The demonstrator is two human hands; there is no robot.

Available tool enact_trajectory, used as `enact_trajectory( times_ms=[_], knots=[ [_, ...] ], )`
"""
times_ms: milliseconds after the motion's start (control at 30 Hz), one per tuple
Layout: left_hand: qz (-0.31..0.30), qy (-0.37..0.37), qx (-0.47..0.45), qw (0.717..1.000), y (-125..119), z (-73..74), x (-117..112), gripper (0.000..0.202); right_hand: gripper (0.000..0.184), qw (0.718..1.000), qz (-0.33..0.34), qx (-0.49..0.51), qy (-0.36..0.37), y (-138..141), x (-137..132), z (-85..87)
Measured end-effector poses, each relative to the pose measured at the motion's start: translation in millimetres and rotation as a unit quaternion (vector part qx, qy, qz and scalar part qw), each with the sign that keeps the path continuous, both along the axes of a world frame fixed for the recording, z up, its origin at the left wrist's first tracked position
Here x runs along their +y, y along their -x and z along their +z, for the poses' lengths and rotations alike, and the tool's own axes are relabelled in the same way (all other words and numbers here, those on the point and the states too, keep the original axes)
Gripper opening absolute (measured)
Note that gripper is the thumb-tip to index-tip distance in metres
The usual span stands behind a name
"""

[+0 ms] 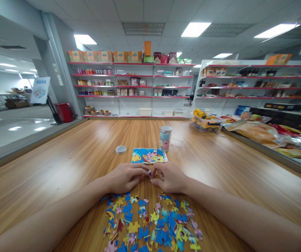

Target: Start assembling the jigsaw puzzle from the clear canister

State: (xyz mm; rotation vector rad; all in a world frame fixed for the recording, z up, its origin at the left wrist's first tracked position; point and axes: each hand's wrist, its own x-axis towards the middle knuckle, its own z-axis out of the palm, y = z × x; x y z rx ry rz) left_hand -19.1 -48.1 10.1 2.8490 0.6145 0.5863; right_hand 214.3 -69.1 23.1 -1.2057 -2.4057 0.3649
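My left hand (126,177) and my right hand (172,177) meet over the middle of the wooden table. Small puzzle pieces (149,173) lie between my fingertips, partly hidden by them. The left index finger and thumb bend in around their left side, and the right fingers and thumb close in from the right. Just beyond my hands lies a cartoon picture card (148,156), blue with yellow and pink figures. Many loose jigsaw pieces (163,235), blue, yellow and pink, are spread on the table between my forearms.
A cartoon-printed can (165,138) stands behind the card, beside a clear plastic frame (177,142). Its round silver lid (121,149) lies to the left. Farther right are a clear bin of yellow toy trucks (205,122) and packaged snacks (258,133). Stocked shelves (133,75) line the back.
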Motion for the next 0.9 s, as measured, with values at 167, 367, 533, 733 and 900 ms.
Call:
enact_trajectory(
  times_ms=[167, 367, 533, 733, 900],
  knots=[
    [-0.002, -0.003, 0.007, 1.0, 0.2, 2.5, -1.1, 0.033, 0.01, 1.0, 0.026, 0.009, -0.012, -1.5, 0.9, -2.0],
    [-0.001, -0.001, 0.019, 1.0, 1.1, 1.8, -0.5, 0.038, 0.005, 0.999, 0.042, 0.009, -0.019, -1.5, 0.7, -0.6],
    [-0.003, -0.005, 0.024, 1.0, 1.6, 1.2, 0.2, 0.039, 0.0, 0.998, 0.053, 0.018, -0.03, -1.1, 0.6, -0.3],
    [-0.008, -0.012, 0.027, 1.0, 0.9, 4.0, -0.5, 0.04, 0.008, 0.997, 0.062, 0.017, -0.037, -3.2, 2.4, -3.4],
    [-0.007, -0.027, 0.023, 0.999, 0.4, 4.5, -1.2, 0.038, 0.012, 0.997, 0.063, 0.004, -0.044, -3.0, 3.8, -6.5]
  ],
)
